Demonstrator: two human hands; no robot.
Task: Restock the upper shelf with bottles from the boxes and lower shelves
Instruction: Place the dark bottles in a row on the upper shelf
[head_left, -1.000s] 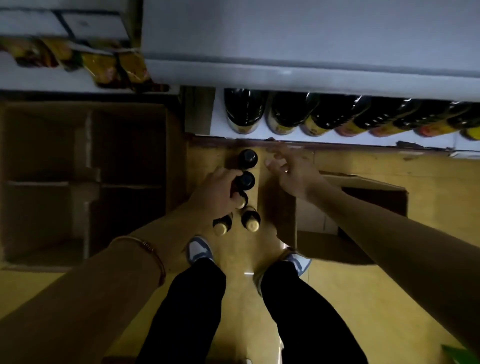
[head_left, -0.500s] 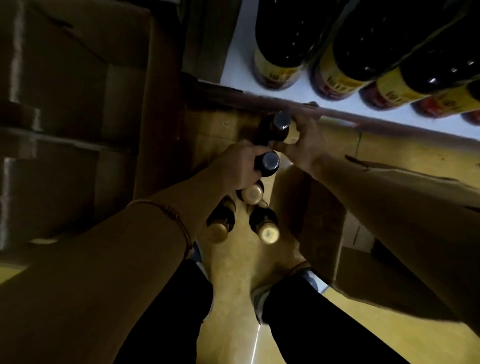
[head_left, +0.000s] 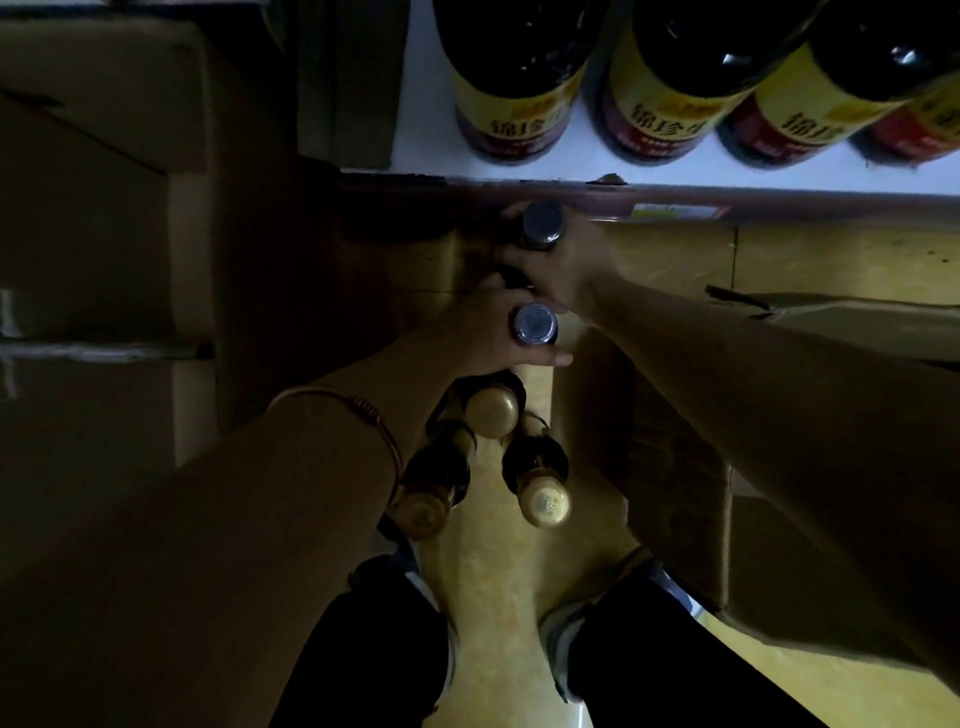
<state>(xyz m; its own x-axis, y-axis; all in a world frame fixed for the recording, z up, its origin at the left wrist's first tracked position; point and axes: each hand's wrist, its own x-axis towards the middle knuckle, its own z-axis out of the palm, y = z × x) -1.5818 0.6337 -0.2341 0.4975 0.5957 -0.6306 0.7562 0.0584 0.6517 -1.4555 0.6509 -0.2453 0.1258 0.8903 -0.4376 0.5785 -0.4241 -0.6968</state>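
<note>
Several dark bottles stand on the floor between two cardboard boxes, seen from above. My left hand (head_left: 485, 332) grips the neck of a dark-capped bottle (head_left: 535, 323). My right hand (head_left: 563, 265) is wrapped round the neck of the far dark-capped bottle (head_left: 543, 224), close under the shelf edge. Three gold-capped bottles stand nearer me: the middle gold-capped bottle (head_left: 492, 410), the left gold-capped bottle (head_left: 426, 512) and the right gold-capped bottle (head_left: 544, 501). Large dark bottles with yellow and red labels (head_left: 514, 93) stand on the white lower shelf (head_left: 675, 169).
A big open cardboard box (head_left: 104, 234) fills the left side. Another cardboard box (head_left: 675, 467) stands at the right, its flap (head_left: 857, 312) open. My feet in shoes (head_left: 566, 623) stand on the yellow floor (head_left: 493, 597) just behind the bottles.
My head has come down closer to the bottles. My right hand has closed round the far dark-capped bottle's neck. My left hand keeps its hold on the nearer one.
</note>
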